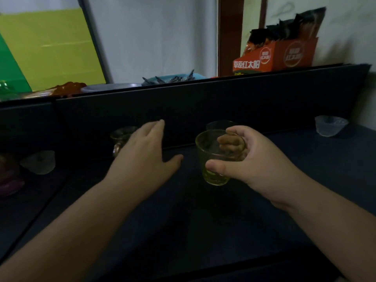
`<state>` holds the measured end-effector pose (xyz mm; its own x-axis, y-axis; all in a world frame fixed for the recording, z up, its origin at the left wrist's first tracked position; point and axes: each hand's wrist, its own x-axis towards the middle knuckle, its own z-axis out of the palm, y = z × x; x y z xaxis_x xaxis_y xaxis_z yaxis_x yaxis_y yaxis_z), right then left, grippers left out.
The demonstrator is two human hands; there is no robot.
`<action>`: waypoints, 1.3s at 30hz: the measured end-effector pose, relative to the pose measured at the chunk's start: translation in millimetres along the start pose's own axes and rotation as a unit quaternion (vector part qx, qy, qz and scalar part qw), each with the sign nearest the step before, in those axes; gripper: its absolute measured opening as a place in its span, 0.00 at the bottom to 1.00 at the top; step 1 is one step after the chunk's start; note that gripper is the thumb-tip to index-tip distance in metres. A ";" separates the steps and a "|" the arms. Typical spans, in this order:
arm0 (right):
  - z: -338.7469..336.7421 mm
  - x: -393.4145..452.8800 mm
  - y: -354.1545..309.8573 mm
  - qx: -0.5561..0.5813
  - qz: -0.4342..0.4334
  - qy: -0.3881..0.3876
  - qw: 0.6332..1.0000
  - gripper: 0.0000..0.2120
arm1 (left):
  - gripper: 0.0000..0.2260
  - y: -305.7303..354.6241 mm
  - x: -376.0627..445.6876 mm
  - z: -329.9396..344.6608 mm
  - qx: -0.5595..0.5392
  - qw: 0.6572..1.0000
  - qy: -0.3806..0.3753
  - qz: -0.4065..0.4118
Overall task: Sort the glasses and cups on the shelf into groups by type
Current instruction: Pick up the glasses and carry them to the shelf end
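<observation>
Right hand (258, 165) has the yellow-green glass (215, 157) in its grip, thumb pressed across the front wall, fingers curled over the rim and down inside, and the glass sits tilted a touch, just right of centre over the dark shelf (183, 231); whether its base touches the surface is hard to tell. Left hand (142, 153) is out flat at about ten o'clock from the glass, fingers straight and together, thumb spread wide, holding nothing. Just behind those fingers, at nine o'clock, stands a clear handled glass cup (120, 139), partly hidden. Directly behind the held glass, at twelve o'clock, another dark clear glass (217, 125) peeks out against the shelf's back wall. Far out at two o'clock, a small frosted cup (330, 128) stands alone near the right edge. Over at the far left, nine o'clock, a second frosted cup (38, 162) sits beside a purplish glass (9, 176) that is too dim to read. Up on the ledge above, an orange carton (276, 55) of packets at one o'clock.
</observation>
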<state>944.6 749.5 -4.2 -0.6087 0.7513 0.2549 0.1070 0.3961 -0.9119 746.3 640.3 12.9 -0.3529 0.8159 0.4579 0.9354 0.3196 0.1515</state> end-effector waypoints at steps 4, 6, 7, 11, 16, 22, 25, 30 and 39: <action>-39.7 -7.2 13.0 -0.043 0.014 0.028 0.999 0.39 | 0.44 49.6 0.5 24.3 -0.082 0.995 -0.061 0.022; -58.4 -5.6 22.7 -0.064 0.021 0.050 0.997 0.43 | 0.45 70.4 2.2 34.5 -0.105 0.991 -0.071 0.030; -66.7 -2.8 28.2 -0.067 0.025 0.060 0.996 0.45 | 0.45 79.4 2.8 38.2 -0.114 0.990 -0.074 0.035; -92.6 20.4 53.2 -0.084 0.043 0.080 0.992 0.47 | 0.44 103.9 4.8 48.6 -0.122 0.988 -0.084 0.042; -100.4 58.7 72.1 -0.085 0.062 0.092 0.990 0.47 | 0.43 108.8 4.8 53.7 -0.107 0.990 -0.091 0.022; -93.0 87.9 80.2 -0.075 0.078 0.089 0.990 0.50 | 0.39 101.7 5.8 49.4 -0.070 0.996 -0.062 -0.005; -96.4 88.6 81.1 -0.095 0.085 0.088 0.988 0.51 | 0.41 97.9 4.5 49.3 -0.051 0.997 -0.055 -0.021; -112.9 59.7 70.6 -0.271 0.055 0.085 0.957 0.54 | 0.41 91.0 0.6 49.3 -0.041 0.997 -0.060 -0.031; -86.1 -16.9 32.9 -0.358 -0.038 0.015 0.933 0.28 | 0.41 66.5 -18.8 35.3 -0.028 0.997 -0.057 -0.045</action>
<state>1026.1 795.3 -10.8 -0.6153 0.7164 0.3288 0.5680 0.6922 -0.4452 814.4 663.3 -16.5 -0.4322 0.8356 0.3390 0.8988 0.3688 0.2369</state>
